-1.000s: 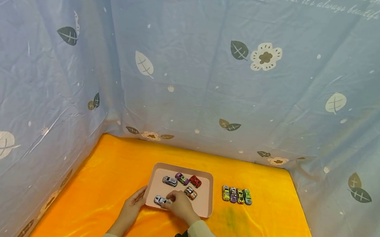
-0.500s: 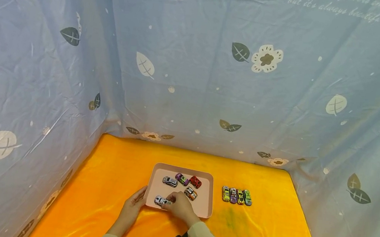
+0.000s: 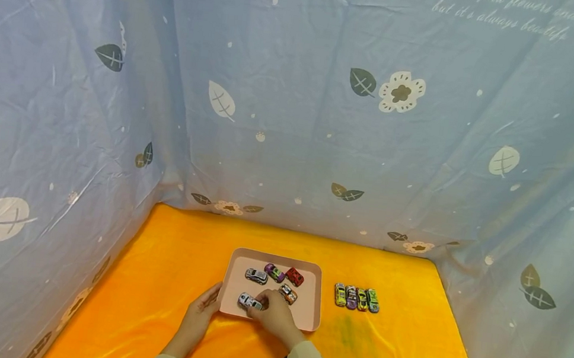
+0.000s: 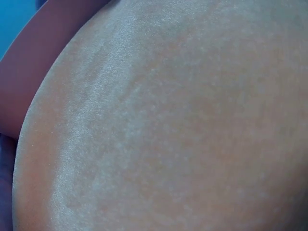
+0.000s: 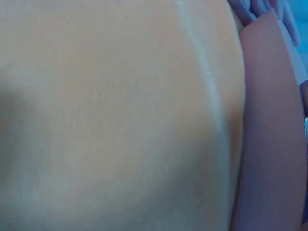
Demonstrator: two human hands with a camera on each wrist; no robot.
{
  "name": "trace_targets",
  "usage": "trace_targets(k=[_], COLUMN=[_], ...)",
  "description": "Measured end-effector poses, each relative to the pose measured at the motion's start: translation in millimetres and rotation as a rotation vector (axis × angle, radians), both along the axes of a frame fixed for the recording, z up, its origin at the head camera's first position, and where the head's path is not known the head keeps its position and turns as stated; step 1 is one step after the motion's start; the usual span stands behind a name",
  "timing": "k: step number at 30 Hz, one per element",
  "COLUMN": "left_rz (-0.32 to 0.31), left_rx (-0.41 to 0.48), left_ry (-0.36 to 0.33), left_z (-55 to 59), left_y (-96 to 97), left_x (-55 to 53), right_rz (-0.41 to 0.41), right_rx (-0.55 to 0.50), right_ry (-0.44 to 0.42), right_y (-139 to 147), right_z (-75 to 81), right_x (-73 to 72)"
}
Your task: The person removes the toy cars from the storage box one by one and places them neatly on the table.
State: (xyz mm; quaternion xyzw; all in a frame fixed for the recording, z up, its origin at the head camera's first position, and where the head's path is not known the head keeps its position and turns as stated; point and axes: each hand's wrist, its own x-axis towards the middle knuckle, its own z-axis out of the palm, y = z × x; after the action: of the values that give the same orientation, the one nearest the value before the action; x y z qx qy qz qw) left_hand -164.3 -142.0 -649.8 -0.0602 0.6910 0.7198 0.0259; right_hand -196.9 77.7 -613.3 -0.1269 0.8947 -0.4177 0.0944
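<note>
In the head view my right hand [image 3: 275, 316] pinches a white-silver toy car [image 3: 247, 301] at the near left of a pink tray [image 3: 308, 319]. The fingers cover the car's right end. My left hand [image 3: 197, 315] lies against the tray's left side near the corner, its fingers stretched along the outer wall. Also in the tray are a silver toy car [image 3: 256, 275], a purple-and-green toy car [image 3: 274, 272], a red toy car [image 3: 295, 276] and an orange-and-white toy car [image 3: 287, 294]. Both wrist views show mainly cloth and the tray's wall [image 4: 33, 62].
To the tray's right, several toy cars [image 3: 351, 297] stand side by side in a row on the yellow-orange cloth [image 3: 395, 347]. Blue patterned curtains [image 3: 295, 114] enclose the back and both sides.
The white-silver toy car has shifted slightly to the right and away from me in the tray, along with my right hand. My left hand has stayed at the tray's side.
</note>
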Motion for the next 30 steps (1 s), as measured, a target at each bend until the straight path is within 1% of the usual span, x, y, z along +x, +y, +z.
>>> trace_targets(k=[4, 8, 14, 19, 23, 30], left_rz=[0.002, -0.013, -0.020, -0.012, -0.004, -0.023], left_rx=[0.000, 0.004, 0.000, -0.006, -0.009, 0.008], left_ry=[-0.010, -0.016, -0.006, 0.008, 0.008, 0.003], left_z=[0.3, 3.7, 4.8, 3.2, 1.7, 2.6], left_y=[-0.4, -0.9, -0.5, 0.8, 0.5, 0.4], left_x=[0.0, 0.9, 1.0, 2.0, 2.2, 2.2], right_rz=[-0.030, -0.072, -0.125, -0.156, -0.184, -0.250], right_rx=[-0.015, -0.028, -0.045, -0.104, -0.105, -0.142], right_ry=[0.020, 0.052, 0.092, 0.091, 0.082, 0.082], right_y=[10, 25, 49, 67, 81, 99], right_z=[1.0, 5.3, 11.0, 17.1, 17.9, 21.7], right_x=[-1.8, -4.7, -9.8, -11.4, -9.6, -7.2])
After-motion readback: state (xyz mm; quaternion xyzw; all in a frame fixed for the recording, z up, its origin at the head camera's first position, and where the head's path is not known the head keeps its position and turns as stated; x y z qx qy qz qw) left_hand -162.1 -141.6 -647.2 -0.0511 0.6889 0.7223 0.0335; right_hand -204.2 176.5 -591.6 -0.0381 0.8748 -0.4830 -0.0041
